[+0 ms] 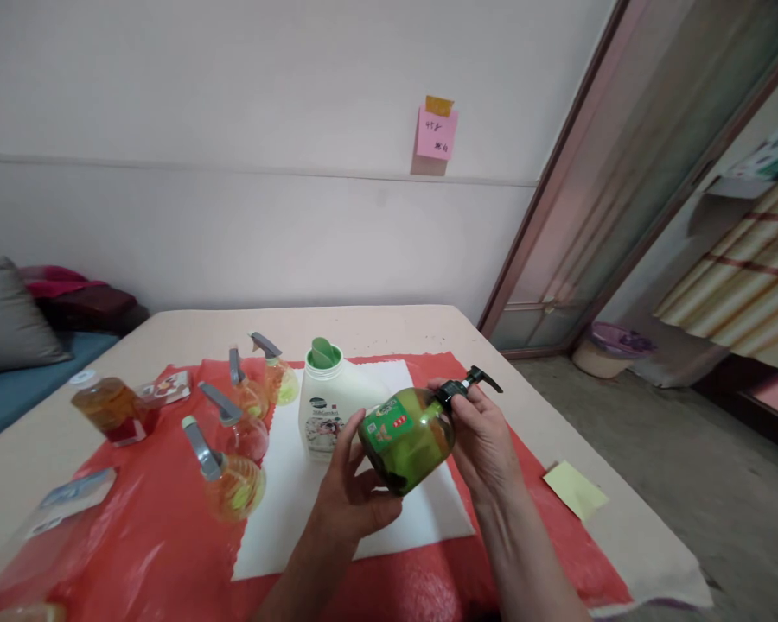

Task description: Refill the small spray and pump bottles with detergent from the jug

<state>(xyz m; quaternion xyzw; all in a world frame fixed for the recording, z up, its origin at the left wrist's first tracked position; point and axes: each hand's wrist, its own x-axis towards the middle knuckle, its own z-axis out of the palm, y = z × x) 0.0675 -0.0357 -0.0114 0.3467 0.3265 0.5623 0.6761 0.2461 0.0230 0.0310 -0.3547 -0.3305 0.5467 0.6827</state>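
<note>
A green see-through pump bottle [421, 441] with a black pump head is held tilted above the white sheet [285, 527]. My left hand [350, 497] grips its lower body from the left, fingers behind and thumb below. Around the neck, just under the pump, closes my right hand [483, 432]. Right behind stands a pale laundry detergent jug [328, 406], its mouth uncapped with a green pouring spout showing. To its left are several clear spray bottles with grey trigger heads, the nearest spray bottle [230, 488] holding yellowish liquid.
Red plastic sheeting [149, 527] covers much of the table [402, 324]. A jar of amber liquid [113, 410] and flat packets [71, 499] lie at left. A yellow sticky note [576, 490] is near the right edge. A waste bin [609, 350] stands on the floor.
</note>
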